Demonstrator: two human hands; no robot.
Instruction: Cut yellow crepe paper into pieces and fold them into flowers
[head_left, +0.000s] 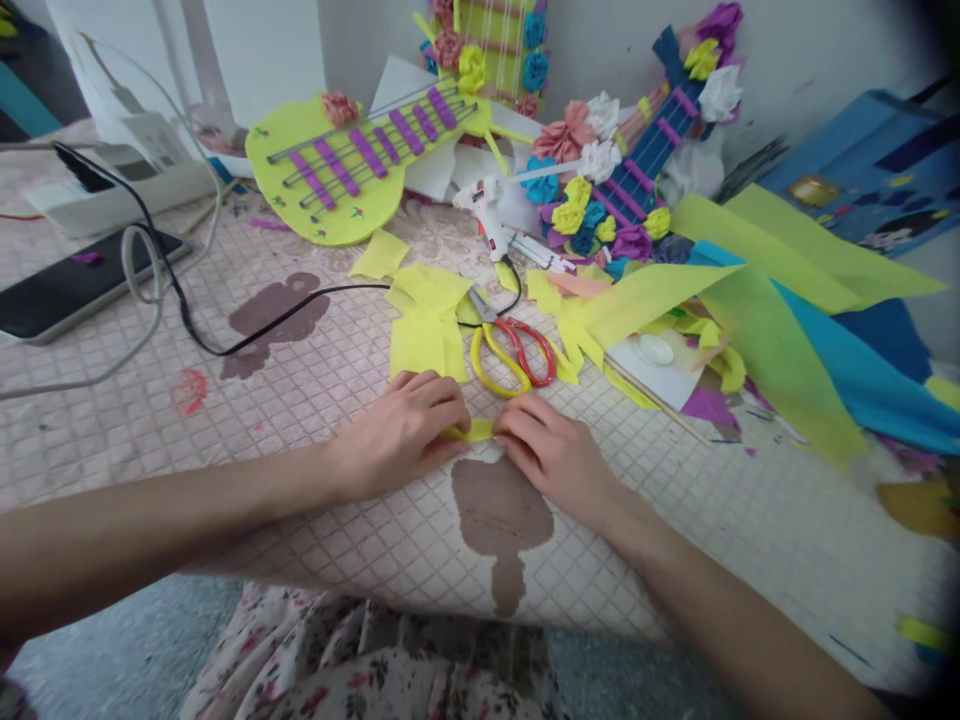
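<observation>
A yellow strip (481, 430) lies between the hands, low over the worktop (360, 545) near its front edge. The left hand (412, 428) pinches its left end, fingers curled; the right hand (546, 452) pinches the other — only the middle shows, the ends being hidden by the fingers. Just beyond the strip are the scissors (517, 350), near the right hand, and yellow sheets (427, 348), beyond the left. The glue gun (486, 218) lies farther back.
</observation>
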